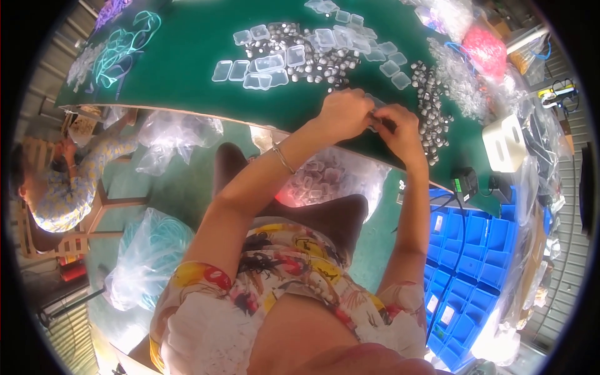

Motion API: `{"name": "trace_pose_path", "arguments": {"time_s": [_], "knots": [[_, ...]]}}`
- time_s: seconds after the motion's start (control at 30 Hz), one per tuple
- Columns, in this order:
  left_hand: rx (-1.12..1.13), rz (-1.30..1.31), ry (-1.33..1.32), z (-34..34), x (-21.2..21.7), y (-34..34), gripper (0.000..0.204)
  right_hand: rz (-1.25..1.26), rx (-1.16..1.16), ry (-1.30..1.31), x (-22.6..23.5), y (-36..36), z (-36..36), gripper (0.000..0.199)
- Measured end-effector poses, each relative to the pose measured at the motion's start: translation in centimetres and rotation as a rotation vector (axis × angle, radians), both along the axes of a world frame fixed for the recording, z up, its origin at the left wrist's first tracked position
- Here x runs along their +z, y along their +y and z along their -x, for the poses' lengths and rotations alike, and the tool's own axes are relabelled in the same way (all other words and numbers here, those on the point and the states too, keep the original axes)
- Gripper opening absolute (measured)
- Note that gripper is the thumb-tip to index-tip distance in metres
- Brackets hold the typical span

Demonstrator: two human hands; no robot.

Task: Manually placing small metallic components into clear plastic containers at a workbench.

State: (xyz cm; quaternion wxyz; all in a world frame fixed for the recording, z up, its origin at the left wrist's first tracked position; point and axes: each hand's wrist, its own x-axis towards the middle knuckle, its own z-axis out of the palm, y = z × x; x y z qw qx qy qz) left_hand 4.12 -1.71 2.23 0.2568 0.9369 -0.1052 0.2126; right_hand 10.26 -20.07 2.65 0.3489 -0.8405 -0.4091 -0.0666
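A green-topped table (187, 69) fills the twelve o'clock half in bright light. Below it lies a pale green floor (181, 187). Blue bins (475, 250) stack at four o'clock, and what may be corrugated metal wall (69, 331) shows at eight.

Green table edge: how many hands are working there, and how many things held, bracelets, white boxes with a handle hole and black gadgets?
Hands: 2, left hand and right hand
Small clear piece pinched between them: 1
Bracelet: 1
White box: 1
Black gadget: 1
Total: 6
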Motion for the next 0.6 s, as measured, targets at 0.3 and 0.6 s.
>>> {"name": "trace_pose_path", "arguments": {"time_s": [0.3,0.6], "knots": [[-0.066,0.045,0.024,1.1,-0.3,0.6,0.036,0.097,-0.202,-0.355,0.5,0.3,-1.2,0.014],[-0.129,0.208,-0.230,2.2,-1.8,-0.5,0.035,0.066,-0.163,-0.293,0.4,-0.6,1.3,0.013]]}}
